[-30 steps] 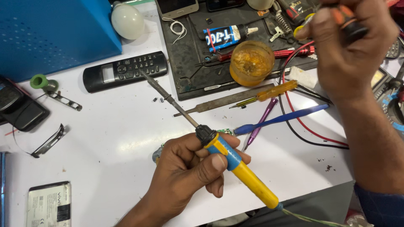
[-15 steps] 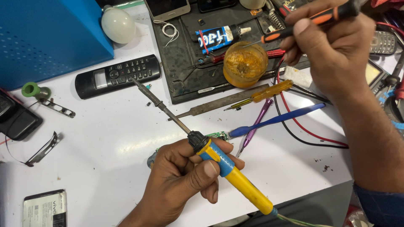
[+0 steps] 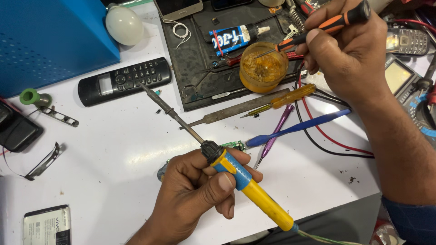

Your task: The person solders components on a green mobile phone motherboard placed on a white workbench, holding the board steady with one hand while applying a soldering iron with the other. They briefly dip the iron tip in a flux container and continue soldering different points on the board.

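Yellow-handled soldering iron (image 3: 236, 177) sits clamped in the left hand (image 3: 195, 190) near the desk's (image 3: 113, 149) front edge, tip toward the remote (image 3: 123, 80). Toward the back right, the right hand (image 3: 349, 50) grips an orange screwdriver (image 3: 318, 28), its tip in the amber flux tin (image 3: 263, 67).

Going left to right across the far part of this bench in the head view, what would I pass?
Blue perforated box → white light bulb → black cordless handset → blue-labelled glue tube → round amber flux tin → right hand holding an orange-and-black screwdriver.
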Demonstrator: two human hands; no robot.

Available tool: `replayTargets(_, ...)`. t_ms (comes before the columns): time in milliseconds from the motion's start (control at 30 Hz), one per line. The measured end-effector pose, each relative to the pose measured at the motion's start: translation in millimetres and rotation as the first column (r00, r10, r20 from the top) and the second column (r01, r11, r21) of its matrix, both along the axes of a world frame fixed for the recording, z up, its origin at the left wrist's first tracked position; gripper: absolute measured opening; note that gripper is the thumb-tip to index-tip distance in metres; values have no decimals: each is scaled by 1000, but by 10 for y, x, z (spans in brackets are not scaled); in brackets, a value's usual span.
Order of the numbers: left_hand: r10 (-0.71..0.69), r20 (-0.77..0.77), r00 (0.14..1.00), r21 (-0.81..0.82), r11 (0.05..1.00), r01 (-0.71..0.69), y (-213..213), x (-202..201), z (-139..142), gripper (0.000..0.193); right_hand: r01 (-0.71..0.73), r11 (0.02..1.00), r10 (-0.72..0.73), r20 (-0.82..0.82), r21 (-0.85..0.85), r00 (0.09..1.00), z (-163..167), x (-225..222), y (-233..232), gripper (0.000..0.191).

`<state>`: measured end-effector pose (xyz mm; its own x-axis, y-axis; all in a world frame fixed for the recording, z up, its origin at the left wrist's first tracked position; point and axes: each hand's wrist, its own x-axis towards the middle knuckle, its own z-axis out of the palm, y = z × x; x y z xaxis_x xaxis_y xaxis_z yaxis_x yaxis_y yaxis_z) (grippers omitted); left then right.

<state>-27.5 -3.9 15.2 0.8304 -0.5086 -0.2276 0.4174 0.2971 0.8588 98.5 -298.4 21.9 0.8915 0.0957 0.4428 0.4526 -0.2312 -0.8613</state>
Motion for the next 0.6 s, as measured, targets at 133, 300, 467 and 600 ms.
replayTargets(133,3,8,1000,-3,1000,-3,-9,2,2,45,2,1000,-2,-7,-12,1000,-28,18,-15,8)
replayTargets(300,6,6,1000,-5,1000,-6,-10,7,10,46,20,999,-21,-19,-33,1000,-17,26,10,7)
replayTargets(467,1,6,1000,-5,1000,-1,-9,6,11,46,24,998,-25,-8,-58,1000,4,24,52,6)
replayTargets(600,3,5,1000,4,1000,-3,-8,6,10,46,26,998,-26,-6,-63,1000,1,22,66,5)
